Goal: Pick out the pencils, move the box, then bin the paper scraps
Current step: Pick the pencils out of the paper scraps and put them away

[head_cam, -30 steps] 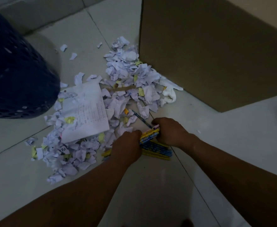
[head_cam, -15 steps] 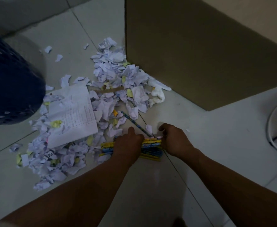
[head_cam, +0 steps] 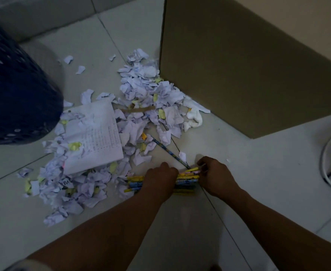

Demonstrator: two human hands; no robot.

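The left hand [head_cam: 159, 182] curls round the middle of a bundle of yellow and blue wooden pencils [head_cam: 187, 178] on the pale tiled floor [head_cam: 258, 173], and the right hand [head_cam: 216, 178] grips its end. Crumpled white paper scraps [head_cam: 141, 94] lie at 11 o'clock from it, the brown cardboard box [head_cam: 248, 65] at 1 o'clock.

Down on the floor [head_cam: 258, 177], the pencils [head_cam: 188, 177] lie crosswise right in front of me. My left hand [head_cam: 158, 182] grips their middle, my right hand [head_cam: 217, 178] holds their right end. A loose pencil [head_cam: 166, 151] slants from the bundle back into the paper scraps [head_cam: 141, 122], which spread behind and to the left. A flat sheet [head_cam: 96, 135] lies on the scraps' left part. The bin [head_cam: 14, 90] stands far left, the box [head_cam: 248, 65] behind right, scraps touching its corner.
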